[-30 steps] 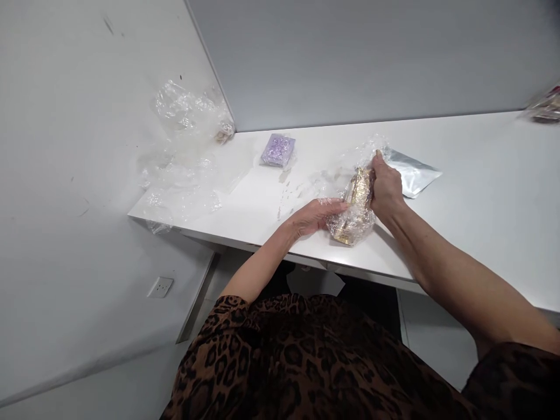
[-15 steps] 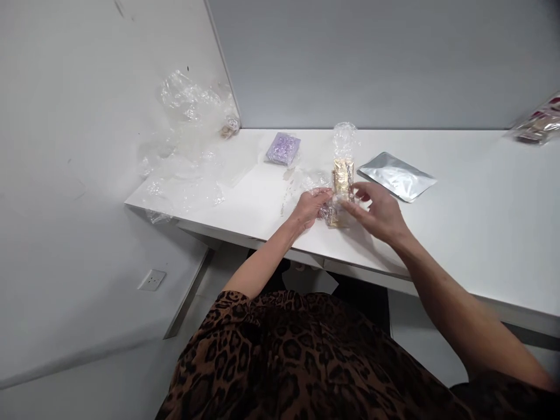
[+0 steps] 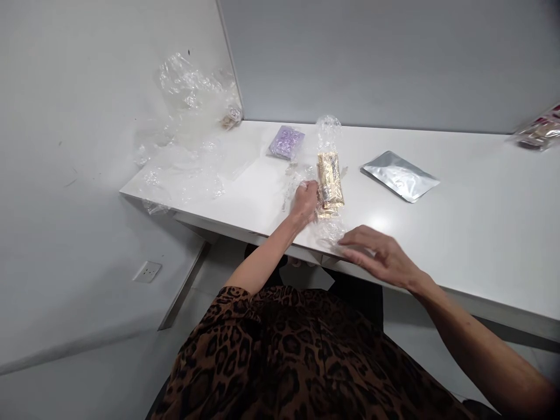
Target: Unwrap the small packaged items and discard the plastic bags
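Worktop of smooth white board point(image 3: 472, 227) stretches across the view and carries everything else. Next in size, a loose heap of crumpled clear plastic film point(image 3: 188, 175) covers its left end and leans up the wall, perhaps kept there to leave the middle free. A flat, shiny silver foil pouch point(image 3: 399, 178) lies to the right of the middle, apart from both hands. The right hand point(image 3: 378, 254) hovers by the front edge with a loose grip, thumb and fingers spread near a tail of film. The left hand point(image 3: 305, 201) curls against the left side of a stack of narrow gold foil packets point(image 3: 330, 181), probably to steady it; whether its grip pinches film, I cannot tell. That stack lies lengthwise, clear film sticking out at both ends. Smallest, a purple film-wrapped square pack point(image 3: 286, 143) sits behind, well clear of the fingers
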`<state>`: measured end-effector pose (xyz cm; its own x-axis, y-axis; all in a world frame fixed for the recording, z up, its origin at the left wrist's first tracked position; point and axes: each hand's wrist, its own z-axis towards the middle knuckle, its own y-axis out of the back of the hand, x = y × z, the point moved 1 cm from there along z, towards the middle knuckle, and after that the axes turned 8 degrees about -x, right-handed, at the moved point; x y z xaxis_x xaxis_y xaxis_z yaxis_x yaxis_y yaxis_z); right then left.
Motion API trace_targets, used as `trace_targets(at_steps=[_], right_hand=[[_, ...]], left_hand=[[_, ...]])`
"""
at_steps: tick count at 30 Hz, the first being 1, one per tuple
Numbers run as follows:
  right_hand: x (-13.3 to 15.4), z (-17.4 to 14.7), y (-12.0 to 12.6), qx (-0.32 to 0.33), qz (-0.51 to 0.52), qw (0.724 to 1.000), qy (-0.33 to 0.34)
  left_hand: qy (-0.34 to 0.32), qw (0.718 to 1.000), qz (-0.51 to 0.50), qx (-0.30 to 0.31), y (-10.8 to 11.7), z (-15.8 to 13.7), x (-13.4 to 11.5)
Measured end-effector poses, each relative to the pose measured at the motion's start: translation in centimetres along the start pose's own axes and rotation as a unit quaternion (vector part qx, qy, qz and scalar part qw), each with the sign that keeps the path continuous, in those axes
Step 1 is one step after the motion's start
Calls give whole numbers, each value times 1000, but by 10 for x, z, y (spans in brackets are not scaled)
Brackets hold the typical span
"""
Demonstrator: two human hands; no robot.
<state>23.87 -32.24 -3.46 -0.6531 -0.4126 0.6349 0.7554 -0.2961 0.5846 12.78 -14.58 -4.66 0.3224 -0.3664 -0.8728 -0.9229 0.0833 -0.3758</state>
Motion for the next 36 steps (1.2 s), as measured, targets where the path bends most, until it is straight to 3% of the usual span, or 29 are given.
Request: trace_targets(at_steps=[3,5,9,12,16,18,20,24,29,31,33,36], right_hand=[[1,22,3,-161,7,978,-132],[-4,39,-3,-210,-1,962,-174],[-23,63,-23,-192,58,960,-197],[-35,66,-30,-198,160,943,-216],[-45,63,-22,-248,301,871,-300],[-48,63,-17,-245,347,834,-352],[-50,64,-14,-229,374,817,-375],[-49,66,-18,-239,361,823,-368],[-46,67,-27,-325,268,876,-234],[-48,67,-28,-349,236,884,-204],[-51,65,-27,-357,245,874,-220],[-57,63,-26,-350,310,835,-290]], left_hand=[[-40,999,8,13,0,-3,0],[-59,998,2,33,0,-4,1],[-56,993,-11,99,2,-8,-3],[-19,994,-31,104,5,-11,-11],[12,995,-51,88,9,-11,-18],[14,994,-63,86,10,-8,-17],[23,994,-68,87,11,-4,-15],[35,993,-65,97,10,-3,-15],[40,991,40,124,7,-17,-9],[51,984,104,138,7,-22,-4],[57,976,137,159,9,-26,-2],[51,974,135,173,16,-27,-6]])
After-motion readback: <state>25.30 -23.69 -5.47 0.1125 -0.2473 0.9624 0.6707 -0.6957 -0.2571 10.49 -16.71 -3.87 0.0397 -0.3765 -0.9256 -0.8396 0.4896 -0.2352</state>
